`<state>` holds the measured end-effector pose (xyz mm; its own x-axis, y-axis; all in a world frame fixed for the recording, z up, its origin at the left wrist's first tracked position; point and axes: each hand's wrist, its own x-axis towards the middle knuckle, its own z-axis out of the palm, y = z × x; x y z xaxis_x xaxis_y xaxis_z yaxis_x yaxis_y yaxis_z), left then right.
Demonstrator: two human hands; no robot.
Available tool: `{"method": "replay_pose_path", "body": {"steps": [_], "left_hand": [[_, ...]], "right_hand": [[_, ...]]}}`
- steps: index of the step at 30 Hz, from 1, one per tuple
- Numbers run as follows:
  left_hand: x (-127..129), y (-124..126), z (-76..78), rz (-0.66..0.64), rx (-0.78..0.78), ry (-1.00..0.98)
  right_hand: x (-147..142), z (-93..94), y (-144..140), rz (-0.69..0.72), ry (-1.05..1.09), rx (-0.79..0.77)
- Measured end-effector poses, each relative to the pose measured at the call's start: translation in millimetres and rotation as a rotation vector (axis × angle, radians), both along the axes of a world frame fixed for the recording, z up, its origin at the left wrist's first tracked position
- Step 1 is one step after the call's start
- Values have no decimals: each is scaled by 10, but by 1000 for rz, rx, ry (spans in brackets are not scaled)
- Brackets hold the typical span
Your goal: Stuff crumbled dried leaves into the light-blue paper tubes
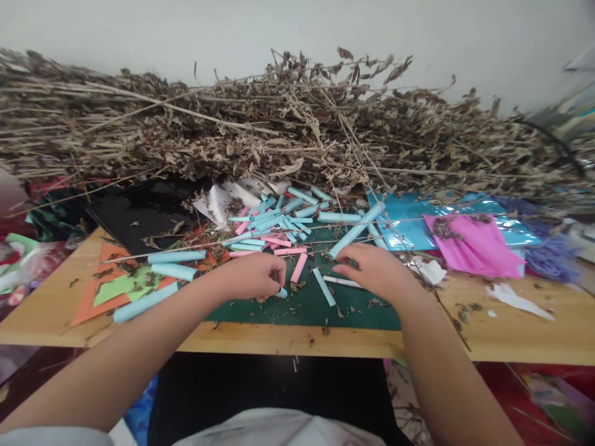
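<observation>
My left hand (253,275) is closed around a short light-blue rolled paper tube (281,290), whose end pokes out below the fingers. Over the green cutting mat (307,303), my right hand (372,267) hovers with its fingers curled and pinched near a thin twig; whether it grips anything is unclear. Between the hands lie a blue tube (323,287) and a pink tube (298,267). A pile of several blue and pink paper tubes (279,223) sits just beyond the hands.
A big heap of dried leafy branches (279,130) fills the back of the wooden table (511,337). Blue and pink foil sheets (469,238) lie at the right. At the left are orange and green paper (116,285) and long blue tubes (174,263).
</observation>
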<state>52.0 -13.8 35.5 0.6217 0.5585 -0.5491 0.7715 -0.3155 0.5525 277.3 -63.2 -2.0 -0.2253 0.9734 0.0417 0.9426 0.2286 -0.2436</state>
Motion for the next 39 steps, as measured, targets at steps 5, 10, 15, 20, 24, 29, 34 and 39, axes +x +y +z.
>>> {"method": "replay_pose_path", "body": {"steps": [5, 10, 15, 20, 24, 29, 34, 39], "left_hand": [[8, -49, 13, -53, 118, 32], [-16, -105, 127, -194, 398, 0], [-95, -122, 102, -223, 407, -31], [-177, -139, 47, -47, 152, -182], [-333, -105, -41, 223, -268, -493], [-471, -106, -218, 452, -642, -806], [-410, -225, -284, 465, -798, -906], [-263, -380, -257, 549, -832, -1106]], "right_hand": [[-16, -152, -206, -12, -206, -73], [-124, -278, -232, -66, -206, 21], [-224, -243, -336, -153, 115, 123], [-525, -190, -493, 33, 435, 220], [-576, -166, -573, 165, 531, 108], [-577, -116, -659, 373, 712, 76], [-720, -119, -619, 479, 825, 159], [-820, -175, -585, 487, 992, 306]]}}
